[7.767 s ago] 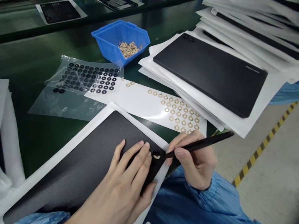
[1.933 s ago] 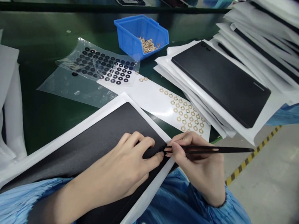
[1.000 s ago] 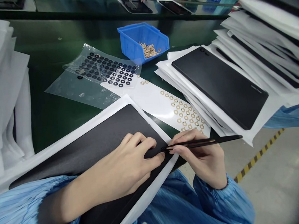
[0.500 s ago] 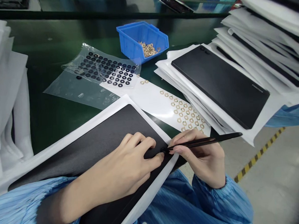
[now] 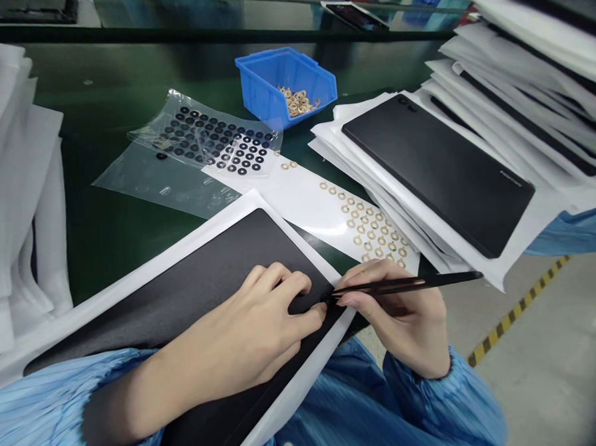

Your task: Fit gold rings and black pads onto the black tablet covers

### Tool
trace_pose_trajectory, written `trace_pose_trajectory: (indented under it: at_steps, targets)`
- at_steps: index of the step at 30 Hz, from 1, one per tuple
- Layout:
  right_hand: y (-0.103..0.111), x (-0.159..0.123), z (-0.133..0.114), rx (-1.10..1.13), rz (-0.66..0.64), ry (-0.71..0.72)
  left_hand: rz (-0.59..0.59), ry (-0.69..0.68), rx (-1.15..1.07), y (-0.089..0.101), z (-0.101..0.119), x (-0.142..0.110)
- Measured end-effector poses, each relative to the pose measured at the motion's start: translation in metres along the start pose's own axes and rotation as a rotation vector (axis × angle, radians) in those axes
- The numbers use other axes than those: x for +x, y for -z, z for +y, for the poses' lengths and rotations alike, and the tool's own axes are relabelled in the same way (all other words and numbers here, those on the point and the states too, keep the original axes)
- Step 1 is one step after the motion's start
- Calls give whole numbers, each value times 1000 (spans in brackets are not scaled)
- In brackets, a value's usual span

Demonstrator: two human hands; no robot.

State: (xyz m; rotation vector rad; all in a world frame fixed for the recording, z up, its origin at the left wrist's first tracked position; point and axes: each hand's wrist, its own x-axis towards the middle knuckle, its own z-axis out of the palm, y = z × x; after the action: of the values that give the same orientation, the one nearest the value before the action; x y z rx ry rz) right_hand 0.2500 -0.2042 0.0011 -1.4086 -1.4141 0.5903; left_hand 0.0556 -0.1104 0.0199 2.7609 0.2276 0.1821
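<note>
A pair of dark tweezers (image 5: 406, 283) is pinched in my right hand (image 5: 403, 314), its tips at the near right corner of a black tablet back cover (image 5: 259, 251). My left hand (image 5: 253, 325) rests on that cover with curled fingers apart, one fingertip close beside the tweezer tips. What lies at the tips is small, dark and partly hidden by my fingers. White foam sheet (image 5: 189, 245) wraps the edges under the cover. Just beyond lies a white sheet (image 5: 301, 199) bearing rows of small gold rings (image 5: 373, 226).
Clear film (image 5: 169, 183) with black rings (image 5: 223, 137) lies behind the cover. A blue bin (image 5: 285, 84) holds loose gold rings. At right, another black tablet cover (image 5: 440, 175) tops foam sheets, before a tall stack (image 5: 521, 98). More foam (image 5: 17, 198) is piled at left.
The tweezers have tilted a little flatter, their rear end slightly lower, with the tips at nearly the same place. My left hand stays put. The view has shifted slightly.
</note>
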Motion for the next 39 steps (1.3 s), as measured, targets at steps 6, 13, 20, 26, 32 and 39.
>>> trace_pose_trajectory:
  at_steps: [6,13,20,26,32,39]
  targets:
    - [0,1,1,40,22,31,-3,5,3,-1,1,-2]
    - [3,0,-1,122,39,4,57,31,-33,-4,0,-1]
    - [5,-2,1,93,-17,24,72,59,-66,-5,-1,0]
    - [6,28,-16,55,1,125,106,55,-17,-6,0,3]
    - [-43,124,-25,-43,-118,229,133,42,60,-8,0,3]
    - [-110,177,-5,-60,-241,264,172,29,116,-9,0,3]
